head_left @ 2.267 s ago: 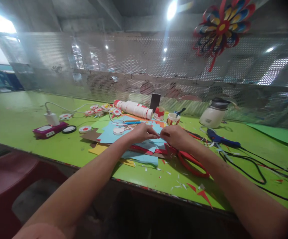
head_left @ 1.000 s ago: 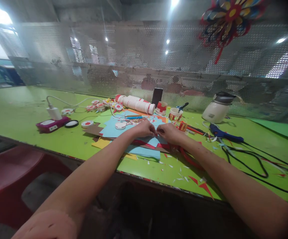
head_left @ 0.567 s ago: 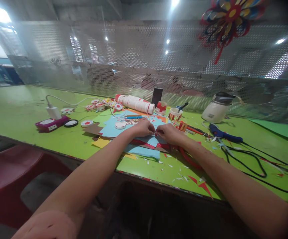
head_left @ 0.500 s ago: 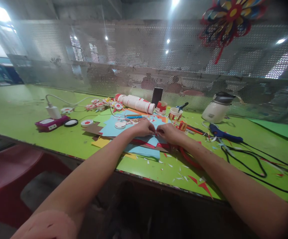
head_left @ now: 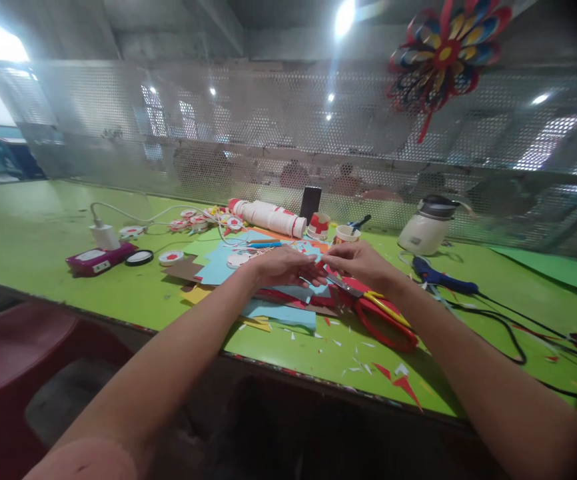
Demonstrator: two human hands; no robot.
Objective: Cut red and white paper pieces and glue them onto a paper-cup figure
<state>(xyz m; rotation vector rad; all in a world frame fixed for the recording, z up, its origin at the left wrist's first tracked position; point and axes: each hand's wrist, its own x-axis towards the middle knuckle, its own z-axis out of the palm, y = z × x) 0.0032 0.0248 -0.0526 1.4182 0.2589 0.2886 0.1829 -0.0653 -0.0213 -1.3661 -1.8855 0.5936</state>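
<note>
My left hand (head_left: 286, 265) hovers palm-down over a stack of coloured paper (head_left: 213, 267), its fingers stretched out and slightly spread. Close beside it, my right hand (head_left: 361, 262) has thumb and forefinger pinched together near the left fingertips. Whatever lies in that pinch is too small to make out. Scissors (head_left: 387, 325) with red handles lie just below my right hand, their blades pointing toward the paper. A round white disc (head_left: 238, 260) rests on the light blue sheet behind my left wrist. Blue and orange pens (head_left: 264, 244) lie farther back.
A white paper-wrapped roll (head_left: 273, 219), a phone (head_left: 311, 203) and red-and-white cups (head_left: 318, 225) stand behind. A blue glue gun (head_left: 443, 277) with its cord and a kettle (head_left: 427, 227) are right. A purple power strip (head_left: 99, 259) sits left. Paper scraps litter the front edge.
My left fingers have unfolded from a pinch and stretched out. My right hand has shifted a little right and up, uncovering the scissors. The view has tilted slightly upward.
</note>
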